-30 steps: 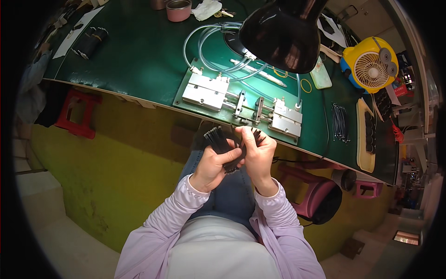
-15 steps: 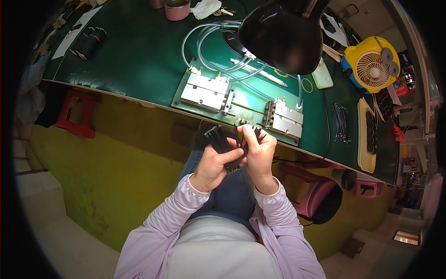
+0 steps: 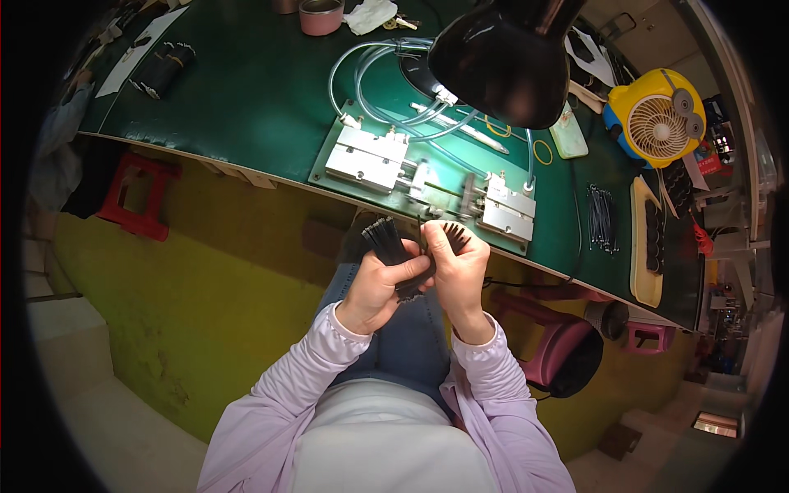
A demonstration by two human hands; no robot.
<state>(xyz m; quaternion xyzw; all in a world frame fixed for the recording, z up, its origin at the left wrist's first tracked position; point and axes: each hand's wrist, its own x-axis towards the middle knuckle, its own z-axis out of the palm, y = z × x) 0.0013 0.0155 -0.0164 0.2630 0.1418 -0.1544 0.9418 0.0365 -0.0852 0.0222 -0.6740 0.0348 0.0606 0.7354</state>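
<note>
My left hand is closed round a fanned bundle of thin black wires with pale tips, its thumb lying across them. Beside it, my right hand pinches the same kind of wires; several dark ends splay out over its index finger. The two hands meet just off the table's front edge. Beyond them sits a pneumatic fixture with a left silver block and a right silver block. The jaws between the blocks are smeared by motion.
A black lamp hangs over the green table. Clear hoses loop behind the fixture. To the right are a yellow fan, a loose wire bundle and a cream tray. Tied black bundles lie far left.
The fixture's jaws have moved inward toward each other and now look blurred. My hands stay nearly in place, with the wire ends at the right hand slightly more spread.
</note>
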